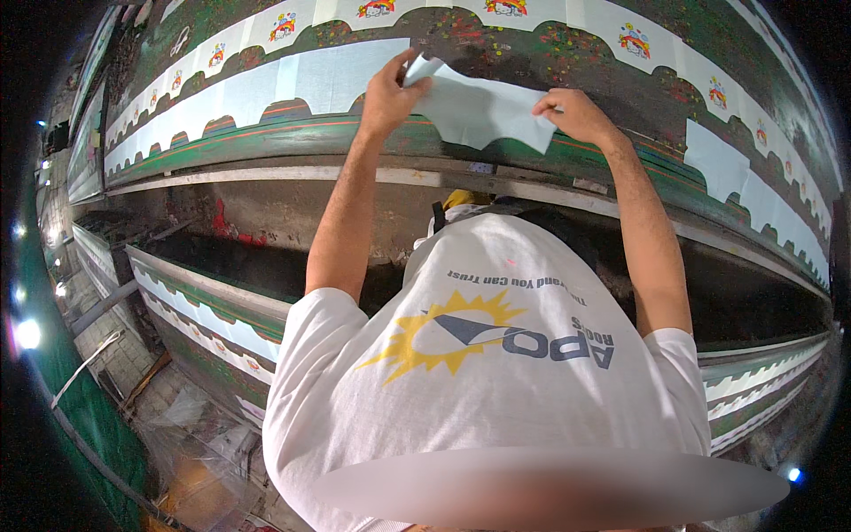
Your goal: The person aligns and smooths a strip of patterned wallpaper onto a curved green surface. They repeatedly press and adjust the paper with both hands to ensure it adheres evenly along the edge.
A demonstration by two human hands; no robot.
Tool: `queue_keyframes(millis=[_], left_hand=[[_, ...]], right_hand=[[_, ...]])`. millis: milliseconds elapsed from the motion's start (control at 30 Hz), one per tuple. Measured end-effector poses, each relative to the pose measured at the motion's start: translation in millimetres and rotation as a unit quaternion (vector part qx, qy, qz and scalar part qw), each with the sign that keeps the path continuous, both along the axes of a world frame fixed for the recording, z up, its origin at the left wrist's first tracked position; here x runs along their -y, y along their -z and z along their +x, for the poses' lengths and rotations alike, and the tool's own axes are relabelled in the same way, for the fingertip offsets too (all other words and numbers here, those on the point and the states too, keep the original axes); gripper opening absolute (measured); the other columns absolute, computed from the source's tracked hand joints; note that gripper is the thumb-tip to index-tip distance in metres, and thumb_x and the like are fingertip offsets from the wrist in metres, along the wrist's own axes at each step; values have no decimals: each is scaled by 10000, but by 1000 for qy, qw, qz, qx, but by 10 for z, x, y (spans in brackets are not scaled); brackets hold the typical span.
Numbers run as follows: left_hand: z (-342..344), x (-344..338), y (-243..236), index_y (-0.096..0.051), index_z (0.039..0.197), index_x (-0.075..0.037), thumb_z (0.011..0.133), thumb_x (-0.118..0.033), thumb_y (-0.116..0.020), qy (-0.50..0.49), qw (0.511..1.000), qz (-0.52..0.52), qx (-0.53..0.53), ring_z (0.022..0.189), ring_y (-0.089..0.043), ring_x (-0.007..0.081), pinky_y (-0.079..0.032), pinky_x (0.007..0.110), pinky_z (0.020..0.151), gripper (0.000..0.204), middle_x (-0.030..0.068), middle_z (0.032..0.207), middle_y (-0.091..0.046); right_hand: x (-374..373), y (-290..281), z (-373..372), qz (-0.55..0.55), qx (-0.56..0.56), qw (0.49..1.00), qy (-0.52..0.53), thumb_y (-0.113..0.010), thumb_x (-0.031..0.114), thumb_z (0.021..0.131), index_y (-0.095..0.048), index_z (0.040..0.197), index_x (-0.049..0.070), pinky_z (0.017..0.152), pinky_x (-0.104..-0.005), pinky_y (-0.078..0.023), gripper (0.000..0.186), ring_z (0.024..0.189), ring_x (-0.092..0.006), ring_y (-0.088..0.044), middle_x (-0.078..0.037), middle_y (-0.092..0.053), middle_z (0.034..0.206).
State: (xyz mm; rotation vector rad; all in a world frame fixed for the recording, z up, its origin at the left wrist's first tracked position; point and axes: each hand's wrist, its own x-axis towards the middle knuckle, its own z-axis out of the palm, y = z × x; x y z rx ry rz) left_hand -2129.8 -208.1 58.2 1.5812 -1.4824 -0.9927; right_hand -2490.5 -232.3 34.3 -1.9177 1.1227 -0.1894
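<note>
A pale, bluish-white cut cloth piece (479, 106) with a scooped lower edge is stretched between my two hands over the long green table (332, 142). My left hand (388, 96) pinches its left end, thumb and fingers closed on the edge. At the other end my right hand (576, 113) grips the right side near the corner. The cloth looks slightly rippled and tilted, its right end lower. To the left, a row of plain pale pieces (328, 75) lies flat along the near side of the table. More plain pieces (714, 160) continue to the right.
Farther back on the tabletop runs a row of white pieces (576, 22) with colourful cartoon prints. A ledge (292, 173) borders the table's near side. Behind me stand other long tables (213, 288) with similar pieces. Clear plastic sheeting (199, 443) lies on the floor at lower left.
</note>
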Motion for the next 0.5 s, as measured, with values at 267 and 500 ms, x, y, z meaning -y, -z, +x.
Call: queue_keyframes(millis=[267,500], left_hand=[[556,534,368,-758,1050,23,884,-443,-833,-28,990,38,136,798,-726,273,-556,397,732,501,173,901,-763],[692,716,532,-756,1060,-3,894,-379,-816,-12,985,16,170,831,-743,282,-567,400,758,416,170,942,-771]], right_hand=[[233,126,119,-23,41,983,178,-711,150,969,-723,1301,110,957,-398,-571,335,1111,-255,-708,-118,-693,1286],[275,127,212,-10,14,976,215,-730,139,953,-678,1377,130,921,-386,-593,428,1120,-271,-710,-111,-619,1368]])
